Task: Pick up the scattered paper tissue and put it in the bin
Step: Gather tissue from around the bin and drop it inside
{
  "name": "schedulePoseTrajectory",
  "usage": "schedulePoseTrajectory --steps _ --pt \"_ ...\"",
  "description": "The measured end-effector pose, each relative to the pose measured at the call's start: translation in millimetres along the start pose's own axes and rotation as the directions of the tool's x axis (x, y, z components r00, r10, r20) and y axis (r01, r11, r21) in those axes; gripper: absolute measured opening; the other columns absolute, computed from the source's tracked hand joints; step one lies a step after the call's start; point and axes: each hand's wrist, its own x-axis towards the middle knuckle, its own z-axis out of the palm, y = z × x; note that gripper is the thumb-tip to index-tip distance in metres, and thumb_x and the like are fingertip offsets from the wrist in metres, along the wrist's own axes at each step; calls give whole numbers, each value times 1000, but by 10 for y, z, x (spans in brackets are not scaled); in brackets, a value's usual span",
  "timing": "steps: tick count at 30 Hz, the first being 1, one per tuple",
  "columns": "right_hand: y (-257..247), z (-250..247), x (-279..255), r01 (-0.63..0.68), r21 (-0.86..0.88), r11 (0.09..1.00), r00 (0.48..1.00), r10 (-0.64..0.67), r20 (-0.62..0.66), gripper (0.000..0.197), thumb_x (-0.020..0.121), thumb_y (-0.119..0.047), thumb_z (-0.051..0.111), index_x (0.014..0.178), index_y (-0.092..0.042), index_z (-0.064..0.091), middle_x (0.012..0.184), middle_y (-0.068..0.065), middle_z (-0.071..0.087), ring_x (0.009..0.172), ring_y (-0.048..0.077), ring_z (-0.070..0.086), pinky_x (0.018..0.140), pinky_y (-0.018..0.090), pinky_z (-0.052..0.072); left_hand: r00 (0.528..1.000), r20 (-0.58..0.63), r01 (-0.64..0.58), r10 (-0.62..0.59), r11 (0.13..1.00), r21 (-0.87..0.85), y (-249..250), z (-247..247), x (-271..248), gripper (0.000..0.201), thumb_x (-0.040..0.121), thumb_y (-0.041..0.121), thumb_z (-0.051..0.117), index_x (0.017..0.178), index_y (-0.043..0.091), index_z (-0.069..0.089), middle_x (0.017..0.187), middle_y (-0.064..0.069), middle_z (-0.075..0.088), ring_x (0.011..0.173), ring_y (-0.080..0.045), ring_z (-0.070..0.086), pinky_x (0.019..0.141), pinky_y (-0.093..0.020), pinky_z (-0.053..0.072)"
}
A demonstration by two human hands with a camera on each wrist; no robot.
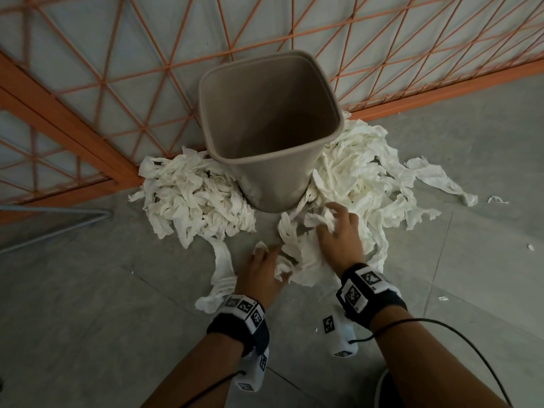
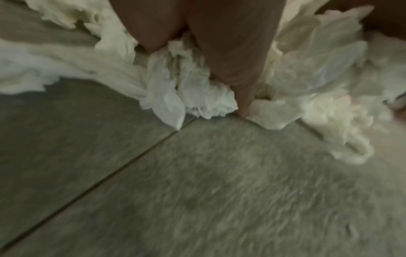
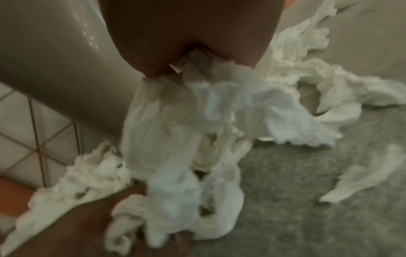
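Note:
A tall beige bin stands open on the grey floor against an orange lattice. White paper tissue lies heaped left of it and right of it. A bunch of tissue lies in front of the bin between my hands. My left hand curls round its left edge, fingers buried in tissue. My right hand grips the same bunch from the right, tissue trailing from its fingers beside the bin wall.
The orange lattice fence runs behind the bin. A grey metal rod frame lies at the left. Loose tissue strips and small scraps dot the floor to the right. A cable trails from my right wrist.

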Motion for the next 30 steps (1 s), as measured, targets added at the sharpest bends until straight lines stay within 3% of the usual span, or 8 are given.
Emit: schedulePoseTrajectory --steps 5,9,12,16,18,21,27,30 --pt "255 -35 -66 -32 -295 955 994 60 86 76 85 -25 60 146 -33 15 147 11 29 112 39 57 85 48 50 986 -163 -66 43 988 -138 -60 22 -49 19 82 24 68 93 10 65 103 -2 54 92 -23 58 73 -31 46" --pt "386 -33 -69 -83 -394 915 974 159 163 56 86 -20 55 139 -20 37 136 13 42 113 38 55 92 44 47 931 -364 -114 25 968 -225 48 -262 -142 14 75 9 69 87 8 62 95 -3 59 78 -20 60 71 -34 52" --pt "365 -54 -45 -117 -333 936 976 171 137 27 87 -25 52 103 -5 60 111 14 55 99 35 57 83 36 45 916 -394 -179 75 955 -235 105 -409 -131 35 72 -4 61 98 19 57 93 -3 67 85 -21 62 72 -34 53" --pt "264 -140 -84 -158 -160 974 984 169 58 34 86 -32 49 62 -8 50 68 7 56 69 29 53 56 29 34 959 -198 -224 202 970 -94 266 -350 67 65 77 8 61 131 39 42 113 0 60 103 -21 54 85 -36 50" --pt "239 -167 -107 -191 -95 977 980 196 44 44 86 -42 50 63 -5 56 68 7 59 68 28 54 60 32 40 986 -42 -160 160 987 18 290 -201 216 69 80 21 65 139 41 34 124 -2 51 113 -24 48 92 -40 47" --pt "253 -188 -106 -232 -63 971 971 234 41 47 81 -51 58 78 -5 68 75 7 65 74 25 60 72 34 49 993 59 -105 100 992 74 215 -18 321 47 79 24 70 123 25 56 122 -7 50 112 -29 53 92 -37 47" --pt "209 -244 -107 -201 73 977 979 202 4 25 78 -18 61 100 -8 63 90 7 66 90 28 63 73 31 48 946 -281 -225 163 953 -205 204 -224 16 12 78 17 67 76 11 58 84 3 52 69 -12 51 66 -26 39" --pt "-2 -309 -150 -118 152 981 993 115 30 25 78 -11 53 100 -21 53 84 2 64 71 20 59 63 30 47 932 -317 -281 178 905 -318 298 -505 -214 19 77 8 64 88 19 54 85 3 63 74 -10 60 66 -28 49"
